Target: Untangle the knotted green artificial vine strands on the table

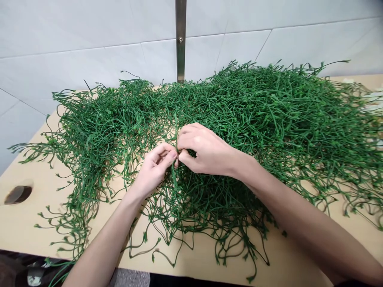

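Note:
A big heap of thin green plastic plant stems (269, 115) covers most of the light wooden table (18, 223). My left hand (155, 169) and my right hand (203, 149) meet over the middle of the heap. Both pinch the same green stem (174, 175), thumb against fingertips, with their tips touching each other. The stem runs upward behind my right hand's fingers and downward between the two hands. More stems lie under both wrists and trail to the table's front edge.
A round hole (18, 194) is cut in the table at the far left. A metal bar (180, 40) runs up the white tiled wall behind the heap. Pale objects (374, 99) lie at the table's right edge.

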{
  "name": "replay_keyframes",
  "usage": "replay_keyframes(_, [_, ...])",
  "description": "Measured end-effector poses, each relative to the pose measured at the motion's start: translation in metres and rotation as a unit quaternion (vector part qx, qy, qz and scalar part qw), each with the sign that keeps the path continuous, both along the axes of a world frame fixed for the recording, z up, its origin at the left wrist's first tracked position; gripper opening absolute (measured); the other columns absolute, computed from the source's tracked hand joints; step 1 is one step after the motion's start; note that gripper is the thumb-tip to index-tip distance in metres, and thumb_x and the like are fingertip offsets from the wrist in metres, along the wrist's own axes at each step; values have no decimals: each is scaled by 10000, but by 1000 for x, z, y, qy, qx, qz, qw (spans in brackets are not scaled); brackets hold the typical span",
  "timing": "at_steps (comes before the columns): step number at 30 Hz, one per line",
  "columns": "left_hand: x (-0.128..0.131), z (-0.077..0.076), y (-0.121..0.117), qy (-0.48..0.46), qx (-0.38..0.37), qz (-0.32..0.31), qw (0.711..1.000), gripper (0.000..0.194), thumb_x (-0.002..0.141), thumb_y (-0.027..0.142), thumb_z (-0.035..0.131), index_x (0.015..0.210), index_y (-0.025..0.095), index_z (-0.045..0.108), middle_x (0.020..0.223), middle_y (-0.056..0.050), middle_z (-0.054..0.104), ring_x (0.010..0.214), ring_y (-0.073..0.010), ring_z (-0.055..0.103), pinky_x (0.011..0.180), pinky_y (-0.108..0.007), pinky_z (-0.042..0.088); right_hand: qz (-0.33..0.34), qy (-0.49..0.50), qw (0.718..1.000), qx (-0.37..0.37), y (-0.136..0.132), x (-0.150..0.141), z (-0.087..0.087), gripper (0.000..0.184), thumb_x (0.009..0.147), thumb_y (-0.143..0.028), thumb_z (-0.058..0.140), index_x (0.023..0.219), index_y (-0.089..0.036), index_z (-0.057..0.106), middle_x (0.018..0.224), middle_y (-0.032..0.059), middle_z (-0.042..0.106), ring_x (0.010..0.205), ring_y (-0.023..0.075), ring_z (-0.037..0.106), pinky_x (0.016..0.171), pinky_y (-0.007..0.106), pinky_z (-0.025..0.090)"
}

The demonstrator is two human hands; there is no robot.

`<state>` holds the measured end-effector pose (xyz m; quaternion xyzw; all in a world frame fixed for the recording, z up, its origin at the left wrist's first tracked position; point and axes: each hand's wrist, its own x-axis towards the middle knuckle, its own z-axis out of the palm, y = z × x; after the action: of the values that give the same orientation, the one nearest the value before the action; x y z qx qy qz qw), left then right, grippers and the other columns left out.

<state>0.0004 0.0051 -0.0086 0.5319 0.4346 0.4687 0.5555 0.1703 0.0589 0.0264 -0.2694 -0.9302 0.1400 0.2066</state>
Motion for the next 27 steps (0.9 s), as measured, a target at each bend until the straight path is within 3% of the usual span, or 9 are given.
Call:
replay_keyframes(3, [0,-1,2,-64,-18,11,998,230,822,370,693,757,177,587,668,22,549,646,-111,519,649,-232,409,0,43,999,-4,4,4,-1,312,759,-30,384,718,-163,664,660,31,598,737,159,504,858,329,367])
replay_keyframes(6, [0,-1,4,-78,-30,42,996,253,791,385,725,748,176,591,689,20,569,653,-107,532,646,-220,428,-39,59,997,-22,3,7,3,289,800,-84,413,855,-163,686,767,36,654,756,158,530,841,323,366])
replay_keyframes(10, [-1,-3,5,-48,-10,84,995,222,783,384,737,798,188,635,753,25,585,658,-84,512,621,-185,431,-80,63,993,-64,-2,8,11,237,854,-203,472,748,-159,680,771,45,653,752,157,523,792,310,354])
replay_keyframes(16, [-5,-9,5,-28,25,92,995,187,770,354,756,799,197,658,719,37,585,620,-69,516,623,-180,448,-47,44,984,-168,-6,5,11,298,895,-337,531,740,-145,698,738,45,638,723,136,490,743,286,350])
replay_keyframes(21, [-6,-10,6,-8,39,108,993,200,763,369,757,794,187,681,758,8,642,652,-87,557,641,-199,468,-28,44,982,-179,-6,3,8,191,832,-299,591,799,-164,721,802,41,675,752,139,531,770,286,389])
replay_keyframes(27, [-5,-5,5,43,76,115,990,241,732,390,773,770,172,676,738,1,646,641,-101,564,615,-213,477,-34,68,981,-179,-8,0,5,150,785,-233,570,681,-160,650,727,17,644,721,126,545,762,277,403])
